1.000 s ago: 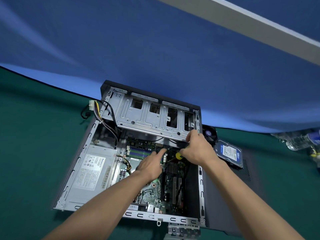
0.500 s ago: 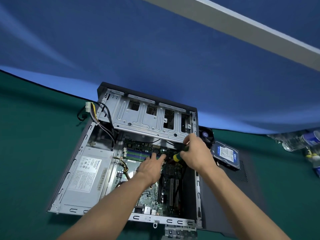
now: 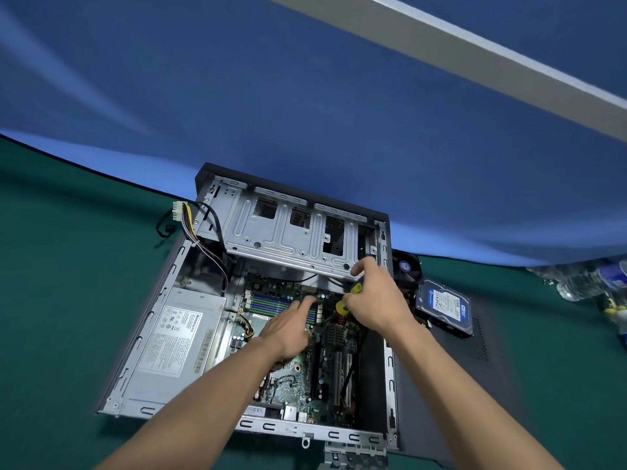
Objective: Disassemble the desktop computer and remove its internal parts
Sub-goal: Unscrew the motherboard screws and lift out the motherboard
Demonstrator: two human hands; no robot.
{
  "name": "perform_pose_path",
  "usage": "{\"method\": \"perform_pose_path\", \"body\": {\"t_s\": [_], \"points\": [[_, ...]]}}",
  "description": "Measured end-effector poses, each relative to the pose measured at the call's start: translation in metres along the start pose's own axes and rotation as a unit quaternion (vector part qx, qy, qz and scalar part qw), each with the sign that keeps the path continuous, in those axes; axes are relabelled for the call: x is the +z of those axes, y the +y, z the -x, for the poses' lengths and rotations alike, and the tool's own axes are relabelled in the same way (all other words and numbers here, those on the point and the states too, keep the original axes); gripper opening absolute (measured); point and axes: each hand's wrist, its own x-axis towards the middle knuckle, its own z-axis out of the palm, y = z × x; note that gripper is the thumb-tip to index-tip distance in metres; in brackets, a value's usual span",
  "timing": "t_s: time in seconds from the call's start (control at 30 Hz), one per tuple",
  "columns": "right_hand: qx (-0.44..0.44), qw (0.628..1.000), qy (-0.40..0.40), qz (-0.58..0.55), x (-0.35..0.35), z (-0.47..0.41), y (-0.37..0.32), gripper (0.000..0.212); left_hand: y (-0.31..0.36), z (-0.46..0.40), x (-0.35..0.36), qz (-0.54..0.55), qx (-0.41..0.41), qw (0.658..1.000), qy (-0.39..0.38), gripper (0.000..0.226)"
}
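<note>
Cables [image 3: 190,225] with a white connector hang out over the chassis wall, well left of both hands. Power supply [image 3: 176,337] sits in the desktop computer [image 3: 156,320] just left of the left forearm, label up. Left hand [image 3: 288,329] reaches over the motherboard [image 3: 295,371], fingers nearly straight and narrow together, tips at the RAM slots [image 3: 271,301]; it holds nothing that I can see. Right hand [image 3: 375,300] is curled round a screwdriver [image 3: 342,308] with a yellow and black handle, thumb up against the lower edge of the drive cage [image 3: 291,232]. The tip is hidden behind the fingers.

Step judged: undoing a fastener or connector near the board's far edge. To do it well: keep the shaft square to the screw, press before turning, and let the left fingers steady the work without leaning on the RAM slots.

Room: the drive cage overhangs the far side of both hands, so lift is limited there. The chassis's right wall stands just right of the right wrist. Beyond that wall, a fan [image 3: 407,268] and 1 hard drive [image 3: 444,307] lie out on the side panel [image 3: 475,368], already removed. Bottles [image 3: 590,283] lie far right.
</note>
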Motion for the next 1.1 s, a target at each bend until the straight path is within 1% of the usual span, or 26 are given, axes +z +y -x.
{"method": "perform_pose_path", "body": {"t_s": [0.07, 0.1, 0.13, 0.17, 0.2, 0.23, 0.27, 0.33, 0.37, 0.4, 0.47, 0.5, 0.57, 0.67, 0.7, 0.73, 0.8, 0.87, 0.93, 0.97, 1.03, 1.1], "points": [[0.021, 0.996, 0.013, 0.084, -0.001, 0.002, 0.001, 0.032, 0.0, 0.001, 0.001, -0.002, 0.0, 1.0, 0.004, 0.064], [0.036, 0.993, 0.021, 0.11, -0.002, 0.002, 0.002, 0.033, 0.0, 0.001, 0.001, -0.003, -0.001, 1.0, 0.008, 0.05], [0.045, 0.993, 0.024, 0.104, -0.002, 0.001, 0.004, 0.03, 0.0, 0.001, 0.001, -0.011, -0.005, 1.0, 0.012, 0.035], [0.049, 0.996, 0.016, 0.067, -0.002, 0.0, 0.005, 0.025, 0.0, 0.002, 0.001, -0.023, -0.01, 1.0, 0.013, 0.025], [0.052, 0.998, 0.006, 0.025, -0.003, -0.001, 0.005, 0.021, 0.0, 0.001, 0.0, -0.035, -0.013, 0.999, 0.013, 0.023], [0.055, 0.998, -0.005, -0.003, -0.004, -0.001, 0.005, 0.024, -0.001, 0.001, 0.0, -0.043, -0.014, 0.999, 0.01, 0.023], [0.059, 0.998, -0.014, -0.002, -0.005, 0.0, 0.004, 0.032, -0.001, 0.001, 0.0, -0.046, -0.014, 0.999, 0.009, 0.022], [0.078, 0.994, -0.016, 0.076, -0.003, 0.002, 0.003, 0.043, -0.002, 0.0, 0.001, -0.053, -0.012, 0.998, 0.011, 0.02], [0.084, 0.991, -0.01, 0.102, -0.003, 0.003, 0.004, 0.043, -0.003, 0.0, 0.002, -0.055, -0.01, 0.998, 0.012, 0.02], [0.085, 0.992, -0.004, 0.097, -0.002, 0.002, 0.005, 0.038, -0.003, -0.002, 0.003, -0.056, -0.008, 0.998, 0.012, 0.02], [0.069, 0.997, 0.0, 0.027, -0.001, 0.0, 0.007, 0.024, -0.003, -0.003, 0.005, -0.057, -0.005, 0.998, 0.012, 0.02], [0.057, 0.998, 0.002, -0.002, -0.002, 0.0, 0.008, 0.021, -0.003, -0.003, 0.005, -0.057, -0.004, 0.998, 0.012, 0.019], [0.03, 0.999, 0.006, -0.025, -0.002, 0.002, 0.01, 0.023, -0.004, -0.003, 0.005, -0.059, -0.003, 0.998, 0.014, 0.017], [0.014, 0.999, 0.039, -0.005, -0.001, 0.005, 0.012, 0.021, -0.005, -0.004, 0.006, -0.059, -0.003, 0.998, 0.014, 0.016], [0.012, 0.999, 0.036, -0.011, -0.001, 0.004, 0.013, 0.018, -0.006, -0.004, 0.006, -0.059, -0.004, 0.998, 0.013, 0.016], [0.012, 0.999, 0.029, -0.023, -0.002, 0.003, 0.013, 0.018, -0.006, -0.004, 0.006, -0.061, -0.003, 0.998, 0.012, 0.016], [0.017, 0.999, 0.007, -0.032, -0.003, 0.001, 0.013, 0.03, -0.006, -0.004, 0.007, -0.063, -0.002, 0.998, 0.014, 0.016], [0.026, 0.999, 0.017, -0.001, -0.002, 0.003, 0.013, 0.024, -0.004, -0.003, 0.007, -0.066, 0.003, 0.998, 0.02, 0.017], [0.042, 0.998, 0.048, 0.026, 0.0, 0.004, 0.013, 0.028, -0.003, -0.003, 0.006, -0.068, 0.01, 0.997, 0.028, 0.019], [0.041, 0.997, 0.053, 0.026, 0.002, 0.005, 0.014, 0.026, -0.002, -0.003, 0.006, -0.068, 0.013, 0.997, 0.031, 0.021], [0.041, 0.998, 0.049, 0.007, 0.002, 0.005, 0.014, 0.015, -0.001, -0.003, 0.005, -0.066, 0.013, 0.997, 0.036, 0.023], [0.045, 0.998, 0.031, 0.009, -0.001, 0.004, 0.012, 0.021, -0.001, -0.002, 0.004, -0.066, 0.012, 0.997, 0.038, 0.023]]}}
